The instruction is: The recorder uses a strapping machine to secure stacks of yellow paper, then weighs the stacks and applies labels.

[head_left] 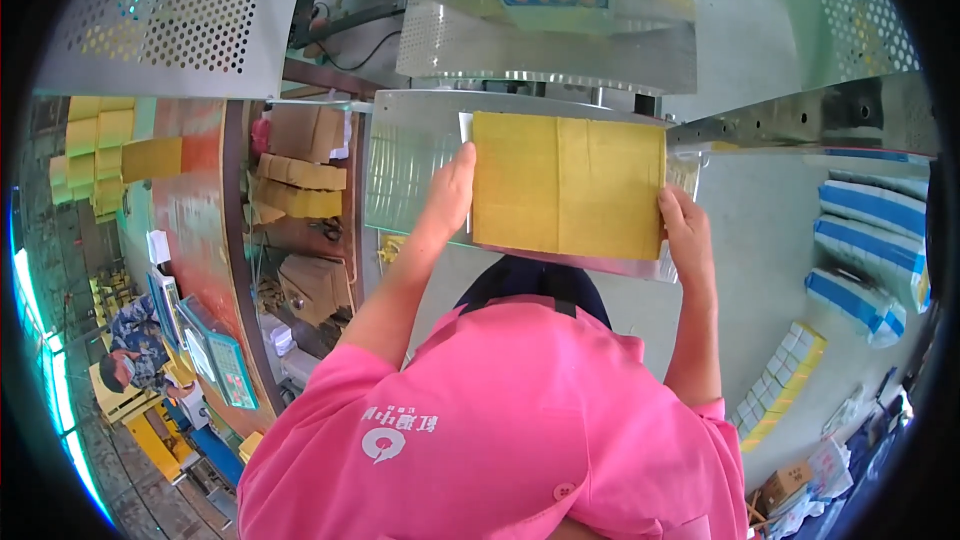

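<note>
A flat, yellow-brown cardboard piece (pixel 570 185), creased down the middle like a flattened carton, lies level in front of me. My left hand (pixel 452 190) is closed on its left edge, with the thumb on top. At the right edge my right hand (pixel 686 225) grips it the same way, most of its fingers hidden underneath. A thin white edge (pixel 466 130) shows along the cardboard's left side; what it belongs to is hidden. Beneath and behind the cardboard is a metal machine table (pixel 410 155), partly covered by it.
A clear cover (pixel 550 35) stands beyond the table, between perforated metal guards (pixel 200 10). At left, shelves hold folded cardboard (pixel 300 175) beside a reddish bench (pixel 190 230). Another person (pixel 140 345) is farther left. Blue-and-white striped bundles (pixel 870 240) and a row of small boxes (pixel 785 380) lie at right.
</note>
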A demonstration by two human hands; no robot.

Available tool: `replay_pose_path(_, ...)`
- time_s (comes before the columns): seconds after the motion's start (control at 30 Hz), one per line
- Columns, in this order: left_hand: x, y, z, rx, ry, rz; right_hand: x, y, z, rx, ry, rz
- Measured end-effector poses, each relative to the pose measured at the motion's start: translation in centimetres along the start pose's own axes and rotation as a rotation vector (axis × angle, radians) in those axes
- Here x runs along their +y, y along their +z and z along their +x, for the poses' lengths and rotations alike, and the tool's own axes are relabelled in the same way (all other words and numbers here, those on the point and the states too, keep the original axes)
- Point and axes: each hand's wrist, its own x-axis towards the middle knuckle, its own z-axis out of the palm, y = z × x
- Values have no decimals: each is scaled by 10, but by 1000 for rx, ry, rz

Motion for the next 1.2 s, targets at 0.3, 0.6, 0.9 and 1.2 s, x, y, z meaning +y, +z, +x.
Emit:
replay_pose_path(0.3, 18, -9, 0, 0, -119, 234, 0, -1, 0, -11, -10, -7)
replay_pose_path(0.6, 37, -13, -7, 78, 36, 613, -2, 1, -1, -7, -10, 14)
replay_pose_path(0.9, 11, -11, -3, -58, -98, 14, -1, 0, 0, -38, -10, 7)
replay_pose_path(1.2, 14, -5, -11, -64, -22, 81, -2, 0, 0, -15, -23, -23)
